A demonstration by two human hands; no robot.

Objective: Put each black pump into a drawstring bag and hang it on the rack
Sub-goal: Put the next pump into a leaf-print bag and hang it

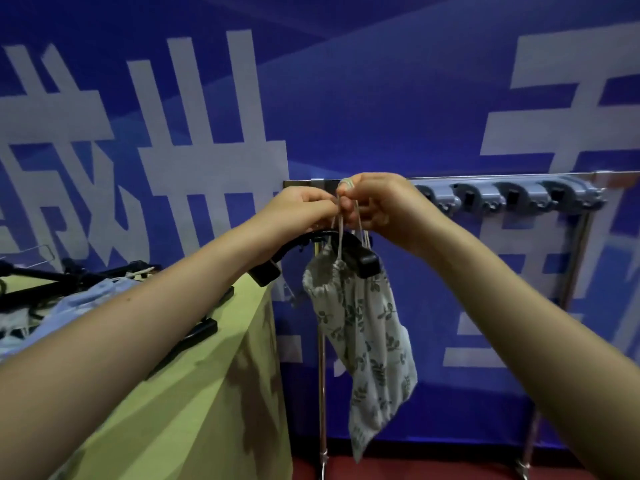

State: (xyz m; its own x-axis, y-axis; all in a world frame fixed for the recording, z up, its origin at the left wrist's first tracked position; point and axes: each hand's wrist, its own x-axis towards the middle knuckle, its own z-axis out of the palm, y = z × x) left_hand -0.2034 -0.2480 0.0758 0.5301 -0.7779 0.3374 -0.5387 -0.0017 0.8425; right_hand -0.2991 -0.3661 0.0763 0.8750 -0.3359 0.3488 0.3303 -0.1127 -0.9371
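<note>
Both hands, left hand and right hand, pinch the cords at the rack bar's left end, the drawstring bag hanging lengthwise directly beneath them.

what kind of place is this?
Probably a staged demo or exhibition corner, not a home: printed blue banner wall, metal garment rack with grey clips, draped table, leaf-print drawstring bag.

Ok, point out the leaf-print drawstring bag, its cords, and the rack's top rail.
leaf-print drawstring bag (367, 327): head view, middle of the cloth.
cords (341, 237): head view, stretch below the hands.
rack's top rail (502, 177): head view, bare rail.
</note>
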